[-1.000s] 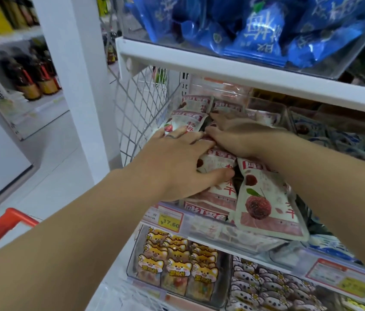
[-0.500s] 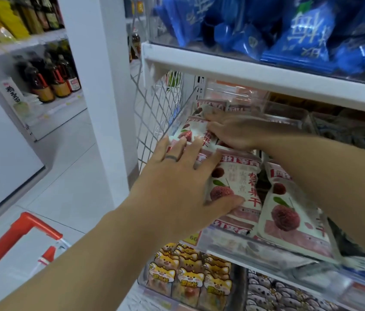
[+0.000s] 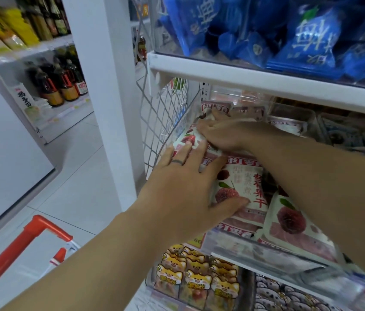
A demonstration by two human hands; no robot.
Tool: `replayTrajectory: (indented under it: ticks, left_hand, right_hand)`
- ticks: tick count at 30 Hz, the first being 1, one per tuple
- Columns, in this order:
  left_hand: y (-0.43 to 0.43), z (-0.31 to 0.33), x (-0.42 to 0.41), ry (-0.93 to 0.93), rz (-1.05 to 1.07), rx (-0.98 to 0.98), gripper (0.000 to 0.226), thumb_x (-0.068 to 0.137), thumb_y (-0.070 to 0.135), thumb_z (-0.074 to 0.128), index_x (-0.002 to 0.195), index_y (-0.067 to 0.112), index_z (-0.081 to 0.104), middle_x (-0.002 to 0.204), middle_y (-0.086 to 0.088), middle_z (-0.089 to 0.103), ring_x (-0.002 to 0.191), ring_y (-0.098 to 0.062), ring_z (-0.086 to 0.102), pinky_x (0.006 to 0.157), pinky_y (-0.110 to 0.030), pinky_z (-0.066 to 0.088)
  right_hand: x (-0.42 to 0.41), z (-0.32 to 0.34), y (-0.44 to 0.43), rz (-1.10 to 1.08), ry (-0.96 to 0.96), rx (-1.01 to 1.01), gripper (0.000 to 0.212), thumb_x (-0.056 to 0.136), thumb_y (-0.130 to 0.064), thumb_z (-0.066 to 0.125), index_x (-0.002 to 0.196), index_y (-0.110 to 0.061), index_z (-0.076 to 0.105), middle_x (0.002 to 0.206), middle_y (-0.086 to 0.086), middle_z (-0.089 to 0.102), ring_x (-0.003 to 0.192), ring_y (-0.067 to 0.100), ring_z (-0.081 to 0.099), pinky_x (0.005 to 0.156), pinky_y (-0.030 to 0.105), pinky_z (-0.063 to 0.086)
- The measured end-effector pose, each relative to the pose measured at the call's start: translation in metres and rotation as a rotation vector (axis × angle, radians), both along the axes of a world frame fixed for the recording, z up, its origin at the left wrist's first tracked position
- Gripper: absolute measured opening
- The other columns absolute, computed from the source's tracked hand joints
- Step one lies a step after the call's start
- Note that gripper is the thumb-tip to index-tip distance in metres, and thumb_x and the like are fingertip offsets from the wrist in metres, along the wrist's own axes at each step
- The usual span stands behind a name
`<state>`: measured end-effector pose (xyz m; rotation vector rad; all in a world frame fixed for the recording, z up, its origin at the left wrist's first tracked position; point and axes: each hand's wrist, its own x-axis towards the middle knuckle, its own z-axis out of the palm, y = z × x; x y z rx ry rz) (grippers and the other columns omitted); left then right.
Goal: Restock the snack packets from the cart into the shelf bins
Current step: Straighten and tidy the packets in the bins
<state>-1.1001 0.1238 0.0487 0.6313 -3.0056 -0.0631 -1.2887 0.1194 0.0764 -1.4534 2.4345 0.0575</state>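
Pink-and-white bayberry snack packets [image 3: 245, 187] lie stacked in a clear shelf bin [image 3: 240, 242] on the middle shelf. My left hand [image 3: 186, 187] lies flat on the front packets, fingers spread and thumb across one packet's face. My right hand [image 3: 219, 133] reaches deeper into the bin and presses down on the packets at the back, its fingertips partly hidden among them. One more packet [image 3: 293, 225] leans over the bin's front right edge. The cart's red handle [image 3: 20, 241] shows at lower left; its contents are out of view.
A white wire mesh divider [image 3: 161, 122] closes the bin's left side. Blue packets [image 3: 307, 34] fill the shelf above, with its white edge [image 3: 266, 79] low over my hands. Yellow cartoon packets [image 3: 197, 274] sit below. A white pillar [image 3: 105, 90] and bottle shelves [image 3: 60, 79] stand left.
My view has shifted left and closer. My left hand slid slightly forward over the front packets; my right hand stays pressed deep in the bin.
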Motion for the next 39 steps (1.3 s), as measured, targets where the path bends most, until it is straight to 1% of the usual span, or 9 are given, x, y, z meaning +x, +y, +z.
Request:
replayTrajectory:
  ticks: [5, 11, 18, 22, 27, 30, 33, 37, 39]
  left_hand:
    - [0.001, -0.002, 0.000, -0.004, 0.011, 0.002, 0.092, 0.079, 0.085, -0.001, 0.159, 0.039, 0.009, 0.169, -0.005, 0.006, 0.156, -0.027, 0.007, 0.126, -0.050, 0.005]
    - [-0.005, 0.000, -0.006, -0.060, -0.008, 0.030, 0.091, 0.079, 0.085, -0.002, 0.158, 0.039, 0.000, 0.170, -0.003, -0.006, 0.156, -0.027, -0.004, 0.126, -0.049, 0.000]
    - [-0.002, 0.009, 0.029, 0.038, -0.054, 0.007, 0.089, 0.084, 0.078, -0.008, 0.160, 0.034, 0.000, 0.169, 0.000, -0.007, 0.156, -0.019, -0.005, 0.126, -0.038, -0.004]
    - [0.002, -0.002, 0.036, -0.050, -0.061, -0.067, 0.086, 0.088, 0.071, -0.012, 0.161, 0.028, 0.004, 0.169, -0.005, 0.003, 0.156, -0.024, 0.002, 0.125, -0.042, -0.003]
    - [-0.007, -0.001, 0.013, -0.104, -0.030, -0.155, 0.105, 0.069, 0.068, -0.042, 0.160, 0.027, -0.007, 0.170, -0.006, 0.000, 0.157, -0.024, 0.002, 0.126, -0.048, -0.001]
    - [-0.009, 0.002, 0.018, -0.116, -0.060, -0.113, 0.095, 0.078, 0.075, -0.025, 0.160, 0.029, -0.009, 0.169, -0.006, -0.008, 0.156, -0.025, -0.003, 0.126, -0.049, 0.002]
    - [-0.004, 0.004, 0.031, 0.038, -0.133, -0.154, 0.082, 0.092, 0.071, 0.002, 0.161, 0.027, 0.006, 0.169, -0.009, 0.001, 0.156, -0.027, 0.004, 0.126, -0.050, 0.007]
    - [0.006, -0.018, 0.049, 0.191, -0.219, -0.282, 0.059, 0.100, 0.036, 0.052, 0.154, 0.018, 0.038, 0.160, -0.016, 0.035, 0.146, -0.037, 0.036, 0.118, -0.062, 0.028]
    - [0.003, -0.029, 0.049, 0.145, -0.212, -0.309, 0.080, 0.082, 0.013, 0.077, 0.153, 0.018, 0.041, 0.158, -0.017, 0.037, 0.144, -0.040, 0.039, 0.115, -0.063, 0.032]
  right_hand:
    - [-0.004, -0.009, -0.013, 0.000, 0.070, 0.019, 0.064, 0.097, -0.065, 0.007, 0.157, -0.042, 0.005, 0.166, -0.008, -0.006, 0.154, 0.029, -0.003, 0.118, 0.065, -0.007]
    - [0.020, 0.031, 0.048, 0.022, -0.186, -0.315, 0.050, 0.109, -0.038, 0.027, 0.155, -0.020, 0.027, 0.161, 0.004, 0.031, 0.146, 0.022, 0.029, 0.117, 0.036, 0.022]
    - [0.085, 0.013, 0.164, 0.135, 0.089, -0.059, 0.086, 0.083, -0.084, 0.003, 0.155, -0.041, -0.017, 0.162, -0.010, -0.024, 0.151, 0.013, -0.018, 0.124, 0.044, -0.009]
    - [0.079, -0.022, 0.159, 0.205, 0.343, -0.121, 0.080, 0.096, -0.069, 0.015, 0.155, -0.018, 0.033, 0.159, 0.017, 0.033, 0.143, 0.043, 0.037, 0.111, 0.068, 0.031]
    - [0.070, -0.031, 0.147, 0.199, 0.393, -0.110, 0.084, 0.095, -0.069, 0.012, 0.153, -0.013, 0.034, 0.157, 0.020, 0.036, 0.140, 0.045, 0.039, 0.106, 0.071, 0.034]
    - [0.073, -0.023, 0.162, 0.160, 0.384, -0.147, 0.090, 0.089, -0.077, 0.013, 0.159, -0.020, 0.015, 0.166, 0.009, 0.014, 0.153, 0.033, 0.014, 0.118, 0.066, 0.017]
    - [0.080, -0.014, 0.194, 0.016, 0.454, -0.293, 0.086, 0.089, -0.068, 0.025, 0.155, -0.013, 0.032, 0.163, 0.010, 0.027, 0.150, 0.031, 0.025, 0.119, 0.062, 0.018]
    - [0.104, -0.041, 0.225, -0.039, 0.502, -0.336, 0.069, 0.094, -0.048, 0.034, 0.150, -0.007, 0.043, 0.156, 0.014, 0.040, 0.143, 0.033, 0.040, 0.116, 0.066, 0.022]
    - [0.103, -0.053, 0.225, -0.032, 0.558, -0.403, 0.056, 0.097, -0.030, 0.050, 0.149, -0.011, 0.044, 0.155, 0.013, 0.042, 0.139, 0.033, 0.046, 0.116, 0.067, 0.019]
